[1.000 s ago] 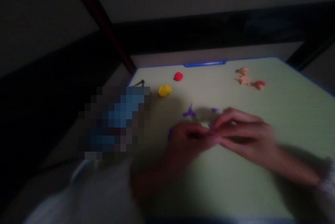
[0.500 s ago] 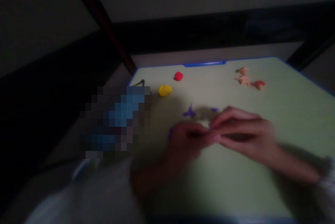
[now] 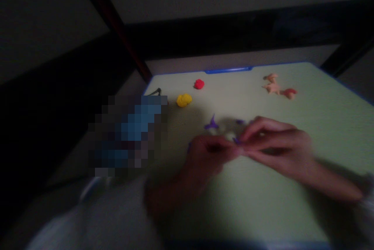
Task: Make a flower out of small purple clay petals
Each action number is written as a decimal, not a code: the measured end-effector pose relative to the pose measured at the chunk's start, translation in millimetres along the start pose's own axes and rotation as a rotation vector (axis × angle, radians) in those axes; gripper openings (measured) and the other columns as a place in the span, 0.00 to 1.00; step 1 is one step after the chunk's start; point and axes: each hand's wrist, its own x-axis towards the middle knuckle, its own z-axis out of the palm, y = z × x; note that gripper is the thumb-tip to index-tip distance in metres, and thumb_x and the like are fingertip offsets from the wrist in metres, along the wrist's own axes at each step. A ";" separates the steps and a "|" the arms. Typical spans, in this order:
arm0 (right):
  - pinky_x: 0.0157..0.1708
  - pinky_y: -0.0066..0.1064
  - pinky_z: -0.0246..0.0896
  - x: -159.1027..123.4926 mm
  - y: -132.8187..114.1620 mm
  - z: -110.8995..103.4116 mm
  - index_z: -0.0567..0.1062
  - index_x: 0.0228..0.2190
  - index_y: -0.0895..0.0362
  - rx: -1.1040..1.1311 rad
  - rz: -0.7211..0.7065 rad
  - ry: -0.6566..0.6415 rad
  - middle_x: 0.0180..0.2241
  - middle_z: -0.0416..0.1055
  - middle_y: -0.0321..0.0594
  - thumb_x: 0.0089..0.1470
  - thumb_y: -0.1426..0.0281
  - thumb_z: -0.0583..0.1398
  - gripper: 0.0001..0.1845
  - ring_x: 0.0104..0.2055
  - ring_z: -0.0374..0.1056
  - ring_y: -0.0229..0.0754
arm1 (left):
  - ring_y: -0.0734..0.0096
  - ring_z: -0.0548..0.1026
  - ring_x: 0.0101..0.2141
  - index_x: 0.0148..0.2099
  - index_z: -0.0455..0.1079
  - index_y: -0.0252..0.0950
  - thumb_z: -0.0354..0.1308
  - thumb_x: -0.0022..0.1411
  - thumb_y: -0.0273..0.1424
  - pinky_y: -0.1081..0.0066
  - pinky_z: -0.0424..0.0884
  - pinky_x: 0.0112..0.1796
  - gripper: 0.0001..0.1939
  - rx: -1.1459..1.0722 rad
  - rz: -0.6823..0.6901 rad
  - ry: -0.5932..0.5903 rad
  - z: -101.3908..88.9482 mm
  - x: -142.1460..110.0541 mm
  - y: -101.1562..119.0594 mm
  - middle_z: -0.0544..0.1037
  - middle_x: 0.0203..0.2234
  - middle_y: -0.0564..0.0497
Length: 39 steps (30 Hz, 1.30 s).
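My left hand point(image 3: 209, 156) and my right hand point(image 3: 276, 144) meet fingertip to fingertip over a pale green board point(image 3: 321, 125). Both pinch a small purple clay piece point(image 3: 236, 140) between them. A purple clay spike point(image 3: 210, 124) lies on the board just beyond my left hand, and a tiny purple bit point(image 3: 240, 121) sits beyond my right fingers. The picture is dim and blurred.
A yellow clay lump point(image 3: 184, 100) and a red clay lump point(image 3: 199, 84) lie at the board's far left. Orange clay figures point(image 3: 277, 87) stand at the far right. A blurred-out blue object point(image 3: 130, 135) sits off the board's left edge. Dark frame bars run behind.
Both hands have stayed together over the same spot, shifting only slightly. The purple piece shows a little more between the fingertips now.
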 end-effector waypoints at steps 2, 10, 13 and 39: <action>0.25 0.27 0.66 0.2 0.0 -0.3 0.79 0.29 0.57 0.004 0.000 0.005 0.29 0.71 0.39 0.48 0.77 0.63 0.05 0.29 0.68 0.34 | 0.88 0.52 0.11 0.22 0.72 0.33 0.66 0.41 0.31 0.81 0.45 0.12 0.07 -0.014 -0.008 0.002 0.3 0.7 -0.8 0.62 0.09 0.61; 0.26 0.26 0.67 1.9 -1.1 -1.7 0.79 0.31 0.54 -0.053 0.012 0.081 0.30 0.71 0.38 0.45 0.78 0.64 0.09 0.30 0.69 0.35 | 0.87 0.57 0.12 0.35 0.75 0.34 0.61 0.50 0.38 0.82 0.52 0.11 0.13 -0.029 0.186 -0.003 -4.3 0.0 -0.3 0.68 0.16 0.58; 0.27 0.26 0.67 1.3 -1.6 -1.5 0.79 0.31 0.53 -0.028 0.023 0.093 0.29 0.71 0.38 0.46 0.77 0.64 0.09 0.30 0.69 0.36 | 0.83 0.66 0.18 0.36 0.75 0.35 0.66 0.45 0.31 0.82 0.62 0.16 0.13 0.169 0.436 0.006 -7.0 -2.5 0.2 0.74 0.24 0.53; 0.28 0.26 0.66 -0.6 -1.3 -5.3 0.79 0.34 0.59 -0.052 -0.060 -0.026 0.32 0.70 0.42 0.50 0.78 0.62 0.08 0.33 0.69 0.36 | 0.82 0.71 0.18 0.33 0.75 0.34 0.67 0.47 0.28 0.83 0.67 0.20 0.08 0.710 0.888 0.114 -11.0 -7.1 3.3 0.81 0.24 0.52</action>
